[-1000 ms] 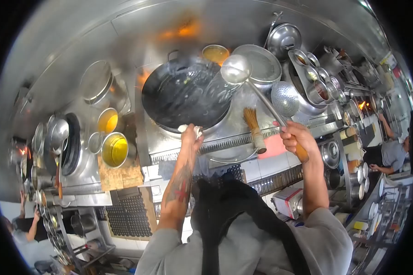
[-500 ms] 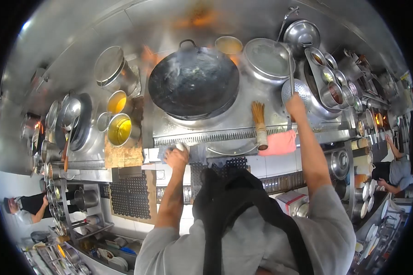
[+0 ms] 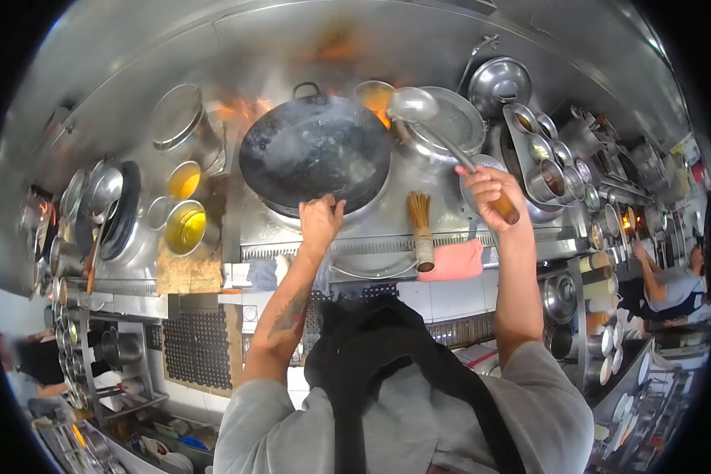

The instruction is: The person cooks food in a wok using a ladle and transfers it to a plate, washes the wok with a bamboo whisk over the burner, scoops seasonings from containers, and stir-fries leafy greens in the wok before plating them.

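My left hand [image 3: 321, 223] is at the near edge of a large dark wok [image 3: 316, 154], with its fingers bent over the rim and the thumb a little apart. A thin wet sheen and light steam show inside the wok. My right hand [image 3: 494, 193] grips the wooden end of a steel ladle [image 3: 413, 104]. The ladle's bowl hangs to the right of the wok, in front of a round lidded pot [image 3: 454, 122]. A white cloth [image 3: 281, 269] lies on the counter's front edge, below my left hand.
A bamboo brush [image 3: 421, 229] and pink cloth [image 3: 450, 261] lie near the front edge. Pots of yellow liquid [image 3: 186, 227] stand left. Flames show behind the wok. Sauce containers [image 3: 547, 180] and a perforated ladle stand right. Other people are at the far left and far right.
My left hand has moved from the white cloth on the counter up to the wok's near edge. The ladle has swung from the right toward the wok, its bowl now beside it.
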`<move>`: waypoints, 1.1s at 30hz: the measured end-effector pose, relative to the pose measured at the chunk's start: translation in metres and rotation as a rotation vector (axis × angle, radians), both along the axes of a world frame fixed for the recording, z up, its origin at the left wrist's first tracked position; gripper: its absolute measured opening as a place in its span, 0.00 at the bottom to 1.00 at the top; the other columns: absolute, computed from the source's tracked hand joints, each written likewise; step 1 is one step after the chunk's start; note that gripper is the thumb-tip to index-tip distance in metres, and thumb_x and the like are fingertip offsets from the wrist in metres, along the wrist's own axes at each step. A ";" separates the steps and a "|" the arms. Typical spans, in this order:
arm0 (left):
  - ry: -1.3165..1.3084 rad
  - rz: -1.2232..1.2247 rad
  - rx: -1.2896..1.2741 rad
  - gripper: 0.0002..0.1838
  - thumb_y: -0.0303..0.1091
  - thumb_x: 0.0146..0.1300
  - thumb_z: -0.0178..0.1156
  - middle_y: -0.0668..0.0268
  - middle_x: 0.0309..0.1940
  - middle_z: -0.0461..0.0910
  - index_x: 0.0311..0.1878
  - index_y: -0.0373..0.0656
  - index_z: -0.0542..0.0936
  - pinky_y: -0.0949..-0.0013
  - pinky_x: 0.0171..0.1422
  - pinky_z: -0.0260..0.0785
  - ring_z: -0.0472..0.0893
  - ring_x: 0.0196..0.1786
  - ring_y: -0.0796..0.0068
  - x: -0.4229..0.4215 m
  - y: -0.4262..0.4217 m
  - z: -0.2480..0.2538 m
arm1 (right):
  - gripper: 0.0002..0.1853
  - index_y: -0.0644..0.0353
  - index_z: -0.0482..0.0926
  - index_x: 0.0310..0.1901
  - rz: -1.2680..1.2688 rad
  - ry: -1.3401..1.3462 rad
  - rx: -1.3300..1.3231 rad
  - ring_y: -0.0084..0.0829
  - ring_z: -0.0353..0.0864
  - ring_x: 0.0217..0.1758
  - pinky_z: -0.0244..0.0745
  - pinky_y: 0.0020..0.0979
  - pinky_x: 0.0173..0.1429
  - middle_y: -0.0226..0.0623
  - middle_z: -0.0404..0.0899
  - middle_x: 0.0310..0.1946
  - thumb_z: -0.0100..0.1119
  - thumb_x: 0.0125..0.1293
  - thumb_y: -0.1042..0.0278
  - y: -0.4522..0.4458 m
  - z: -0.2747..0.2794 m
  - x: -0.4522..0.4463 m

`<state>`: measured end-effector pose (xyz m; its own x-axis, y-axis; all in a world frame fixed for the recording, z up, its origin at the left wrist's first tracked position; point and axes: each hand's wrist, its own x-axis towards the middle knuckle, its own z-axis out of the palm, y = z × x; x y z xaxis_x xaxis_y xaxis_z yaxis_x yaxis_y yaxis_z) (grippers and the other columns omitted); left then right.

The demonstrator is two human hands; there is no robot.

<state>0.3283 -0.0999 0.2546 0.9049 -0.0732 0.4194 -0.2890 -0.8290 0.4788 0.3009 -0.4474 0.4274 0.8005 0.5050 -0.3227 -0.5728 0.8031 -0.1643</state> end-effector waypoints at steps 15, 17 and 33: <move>-0.055 -0.007 -0.168 0.08 0.35 0.55 0.69 0.53 0.49 0.82 0.36 0.41 0.87 0.50 0.60 0.68 0.77 0.53 0.47 -0.133 0.004 -0.005 | 0.21 0.68 0.70 0.61 -0.148 -0.717 -2.478 0.45 0.83 0.27 0.77 0.45 0.32 0.45 0.84 0.29 0.54 0.68 0.70 -0.050 -0.136 -0.009; 0.195 0.022 -0.307 0.09 0.37 0.58 0.69 0.54 0.51 0.82 0.37 0.43 0.88 0.54 0.60 0.70 0.78 0.55 0.50 -0.150 0.000 -0.020 | 0.20 0.70 0.71 0.59 -0.112 -0.609 -2.565 0.51 0.84 0.33 0.78 0.48 0.38 0.50 0.84 0.34 0.54 0.67 0.71 -0.066 -0.169 0.030; -0.014 -0.038 -0.566 0.14 0.40 0.53 0.66 0.53 0.41 0.81 0.40 0.43 0.86 0.53 0.53 0.73 0.80 0.47 0.51 -0.057 -0.007 0.037 | 0.31 0.69 0.42 0.75 0.287 -0.023 0.274 0.27 0.71 0.36 0.74 0.30 0.45 0.33 0.67 0.38 0.41 0.77 0.74 -0.077 -0.070 0.105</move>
<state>0.2716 -0.1068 0.2917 0.9003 0.1340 0.4142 -0.3227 -0.4334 0.8414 0.4064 -0.5245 0.3579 0.6200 0.7740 -0.1288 -0.7789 0.6269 0.0183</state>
